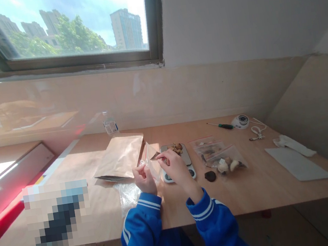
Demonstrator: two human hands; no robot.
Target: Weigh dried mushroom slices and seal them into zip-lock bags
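Observation:
My left hand pinches the edge of a clear plastic zip bag and holds it upright. Between the fingertips of my right hand is a thin brown dried piece, right at the bag's mouth. Under and behind my right hand stands a small kitchen scale, partly covered by the hand. Dried brown pieces, like mushroom slices, lie on its plate. A dark round flat piece rests on the table to the scale's right.
Filled zip bags lie right of the scale. Brown paper bags and clear plastic bags are at left. Farther out are a bottle, a screwdriver, a white dome camera and a white sheet.

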